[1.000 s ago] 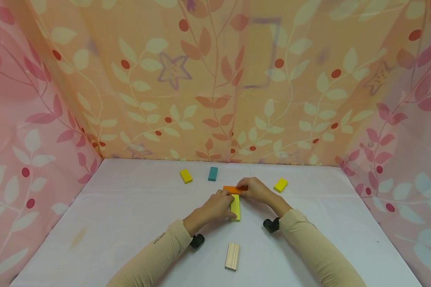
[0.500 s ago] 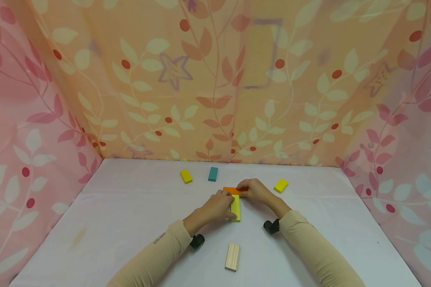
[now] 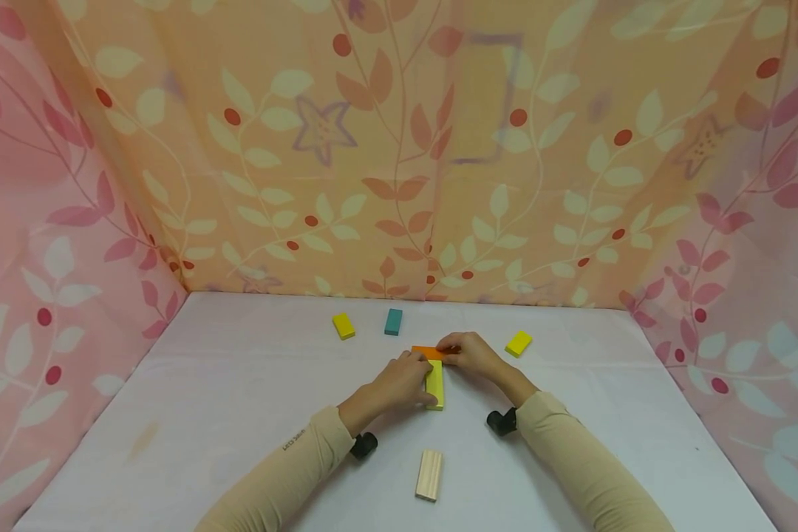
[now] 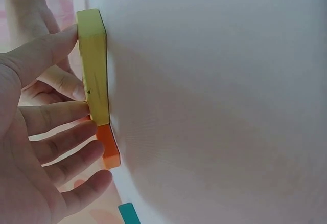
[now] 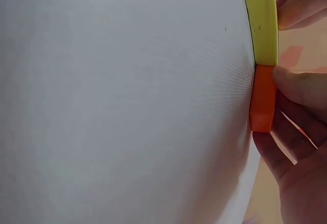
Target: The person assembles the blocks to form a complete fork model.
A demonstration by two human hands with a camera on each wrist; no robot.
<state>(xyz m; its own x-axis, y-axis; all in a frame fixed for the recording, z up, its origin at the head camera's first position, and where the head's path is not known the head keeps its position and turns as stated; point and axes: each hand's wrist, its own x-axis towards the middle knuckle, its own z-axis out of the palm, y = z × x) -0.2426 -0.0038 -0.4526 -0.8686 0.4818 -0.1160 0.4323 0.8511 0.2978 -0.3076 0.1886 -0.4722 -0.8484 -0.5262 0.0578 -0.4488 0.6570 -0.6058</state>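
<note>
On the white table a yellow-green block point(image 3: 437, 384) lies lengthwise, its far end meeting an orange block point(image 3: 423, 351) set crosswise, so the pair form a T. My left hand point(image 3: 400, 380) holds the yellow-green block, thumb at its near end and index finger near its far end. The other left fingers reach toward the orange block, as the left wrist view shows. My right hand point(image 3: 471, 353) pinches the right part of the orange block point(image 5: 264, 96), with the thumb on its near side and fingers around its end.
Behind the hands lie a yellow block point(image 3: 343, 326), a teal block point(image 3: 393, 322) and, to the right, another yellow block point(image 3: 519, 343). A plain wooden block point(image 3: 428, 476) lies nearer the body. Patterned cloth walls point(image 3: 399, 185) enclose the table's back and sides.
</note>
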